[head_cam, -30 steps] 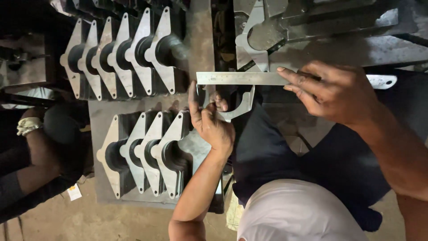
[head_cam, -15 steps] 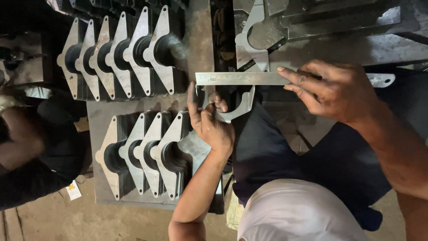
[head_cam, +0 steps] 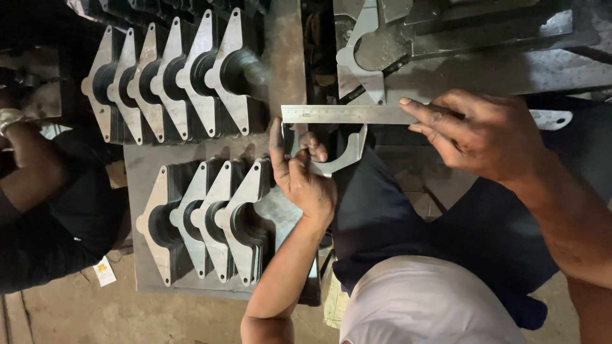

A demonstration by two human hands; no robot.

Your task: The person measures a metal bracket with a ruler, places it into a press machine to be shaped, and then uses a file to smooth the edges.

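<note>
Head view, looking down on a metalworking bench. Across the upper right of the frame lies a grey steel work surface (head_cam: 510,73) bearing flat offcuts and one bracket blank (head_cam: 360,60) with a round notch. At the left, a dark steel base plate (head_cam: 137,172) carries two rows of upright, wing-shaped flanged plates: the upper row (head_cam: 185,73) near the top left, the lower row (head_cam: 204,220) at centre left. At the far left edge, another person's arm (head_cam: 25,165) in a dark sleeve enters the frame, apart from the work.

Lower centre and right are filled by the person's own dark and pale clothing.

The right hand (head_cam: 484,137), at right of centre, presses fingers down flat on a long steel ruler (head_cam: 344,114), which runs level from frame centre to the right; its far end shows beyond the hand.

The left hand (head_cam: 303,175), at centre, pinches a small curved, half-ring bracket (head_cam: 341,158) between thumb and fingers, holding it just under the ruler, its upper edge against the ruler's lower edge.
</note>
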